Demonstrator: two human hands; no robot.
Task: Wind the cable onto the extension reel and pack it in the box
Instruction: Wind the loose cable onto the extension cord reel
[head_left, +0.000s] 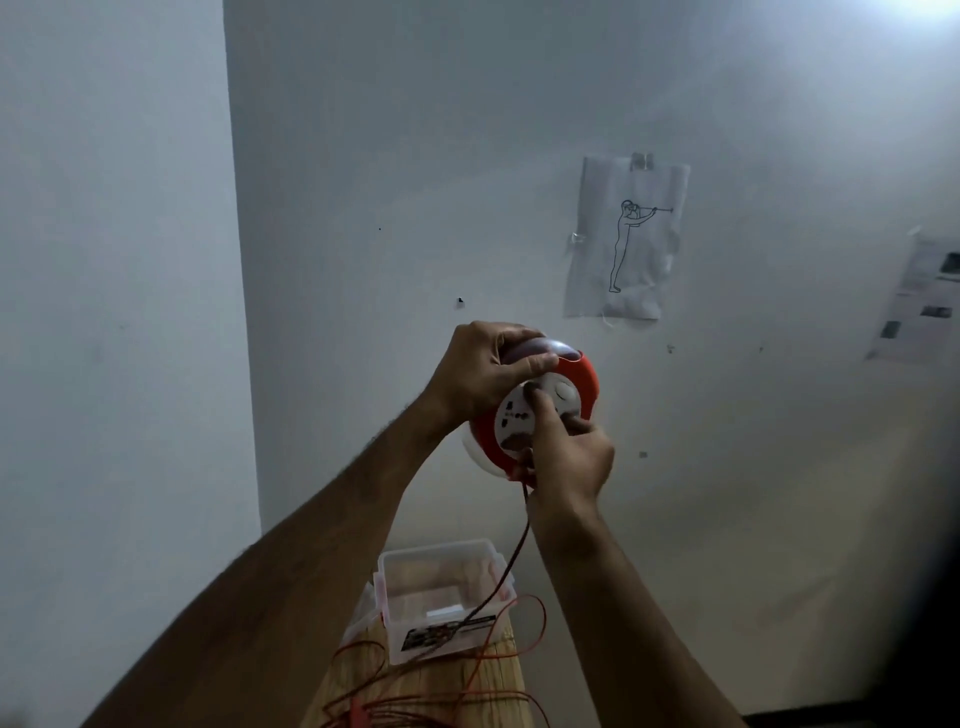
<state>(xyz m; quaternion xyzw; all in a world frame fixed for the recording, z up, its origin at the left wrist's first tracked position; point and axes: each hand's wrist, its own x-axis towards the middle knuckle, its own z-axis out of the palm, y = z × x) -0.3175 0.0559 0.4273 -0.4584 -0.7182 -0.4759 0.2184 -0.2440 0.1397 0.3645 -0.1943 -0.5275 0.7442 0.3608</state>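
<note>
I hold a round red and white extension reel (584, 382) up in front of the wall. My left hand (483, 371) grips its top and left side. My right hand (563, 452) is on its white socket face, fingers pinched on the centre part. A thin red cable (511, 564) hangs from the reel's bottom down to loose loops (441, 701) on the wooden table. A clear plastic box (441, 561) stands open on the table below the reel, with the cable draped over its front.
The narrow wooden table (498, 675) sits against the wall, in a corner. A sheet with a line drawing (626, 239) and another printed sheet (919, 301) are taped to the wall. The box's lid (361, 618) lies under or beside it at left.
</note>
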